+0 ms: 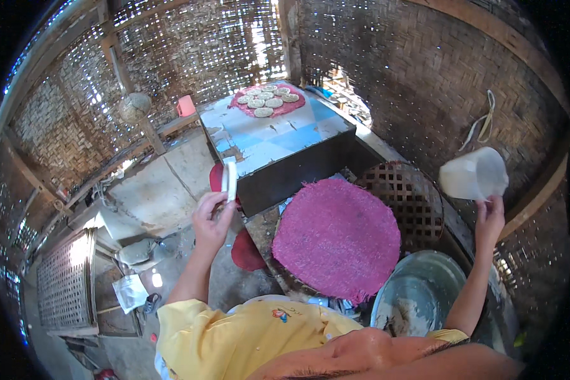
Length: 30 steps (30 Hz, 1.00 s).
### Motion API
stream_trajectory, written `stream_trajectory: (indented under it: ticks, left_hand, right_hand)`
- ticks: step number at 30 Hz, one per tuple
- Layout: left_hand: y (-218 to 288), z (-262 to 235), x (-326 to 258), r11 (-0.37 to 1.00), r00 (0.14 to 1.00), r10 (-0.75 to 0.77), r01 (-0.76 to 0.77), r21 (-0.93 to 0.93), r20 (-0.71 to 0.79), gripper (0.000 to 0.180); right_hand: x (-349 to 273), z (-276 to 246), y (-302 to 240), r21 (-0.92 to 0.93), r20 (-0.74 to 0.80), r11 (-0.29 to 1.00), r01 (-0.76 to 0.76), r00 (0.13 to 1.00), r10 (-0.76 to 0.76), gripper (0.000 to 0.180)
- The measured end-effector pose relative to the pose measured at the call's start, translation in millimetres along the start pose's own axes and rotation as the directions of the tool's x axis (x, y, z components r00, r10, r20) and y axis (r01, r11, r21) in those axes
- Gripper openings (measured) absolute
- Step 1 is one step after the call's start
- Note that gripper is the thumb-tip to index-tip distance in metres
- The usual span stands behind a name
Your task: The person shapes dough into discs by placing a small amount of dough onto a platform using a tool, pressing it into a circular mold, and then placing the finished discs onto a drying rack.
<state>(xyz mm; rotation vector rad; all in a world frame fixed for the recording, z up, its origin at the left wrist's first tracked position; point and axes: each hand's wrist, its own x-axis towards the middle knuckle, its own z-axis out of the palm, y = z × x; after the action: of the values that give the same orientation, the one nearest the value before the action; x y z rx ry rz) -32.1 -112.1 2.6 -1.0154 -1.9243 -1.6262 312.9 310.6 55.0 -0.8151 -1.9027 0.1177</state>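
Note:
My left hand (212, 218) is raised and grips a flat white round piece (230, 179), seen edge-on, near the front corner of a low blue-and-white table (285, 139). My right hand (489, 218) holds up a translucent white plastic jug (474, 175) by its lower edge, close to the woven wall on the right. Between the hands lies a round pink woven mat (335, 237). A metal basin (424, 285) with whitish residue sits below my right arm.
At the table's far end a smaller pink mat (240, 101) carries several round white cakes (265, 101). A brown lattice basket (402, 193) lies behind the big mat. Red stool parts (247, 252) sit on the concrete floor. Woven bamboo walls enclose the room.

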Motion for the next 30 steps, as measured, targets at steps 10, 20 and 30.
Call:
stream_trajectory:
  ticks: [10,20,30]
  left_hand:
    - [89.6,54.9,53.8,0.592,0.479,0.806,-0.645,-0.483,0.349,0.021]
    - [92.2,90.9,37.6,0.618,-0.141,0.499,-0.634,-0.465,0.855,0.009]
    - [81.4,111.3,36.8,0.593,-0.042,0.653,-0.593,-0.545,0.756,0.022]
  right_hand:
    - [-136.4,21.8,-190.9,0.041,0.421,0.953,0.299,0.86,-0.288,0.028]
    - [-166.0,29.2,-225.0,-0.023,0.505,0.921,0.389,0.799,-0.325,0.024]
    - [-166.4,25.6,-228.8,-0.022,0.484,0.955,0.296,0.839,-0.249,0.031]
